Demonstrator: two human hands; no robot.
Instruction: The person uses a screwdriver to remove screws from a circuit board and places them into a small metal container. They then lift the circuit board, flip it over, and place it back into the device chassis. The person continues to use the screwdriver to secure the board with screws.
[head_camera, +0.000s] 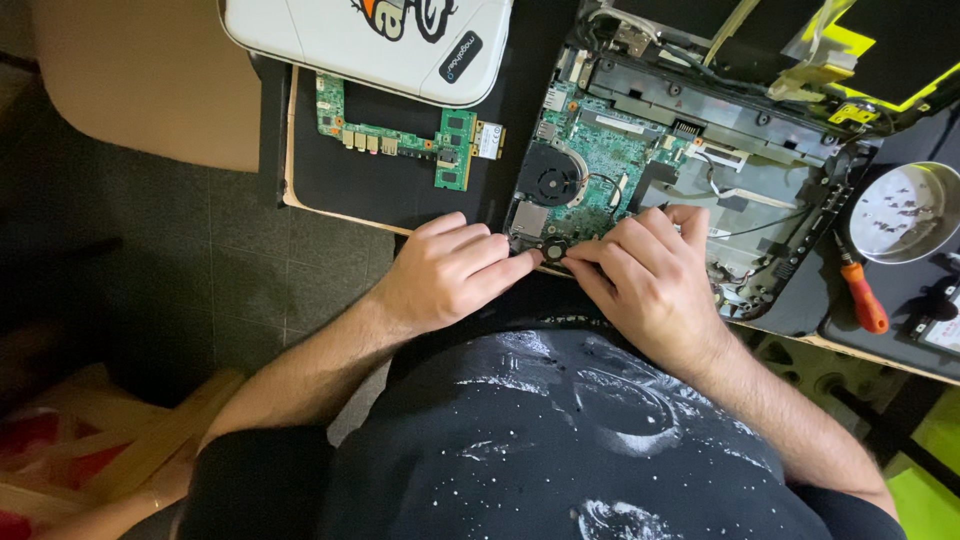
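Head cam: two hands meeting at the near edge of one opened laptop (700, 190); left hand (445, 275) and right hand (645, 275) curled, fingertips pinching a small round part (553, 251) on its green motherboard (600, 165); one loose board (400, 135), one orange screwdriver (862, 297), one metal bowl (905, 212) nearby.

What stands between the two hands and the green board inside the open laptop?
Nothing visible does. The left hand and right hand already rest at the near edge of the green board, fingertips meeting at a small round part there.
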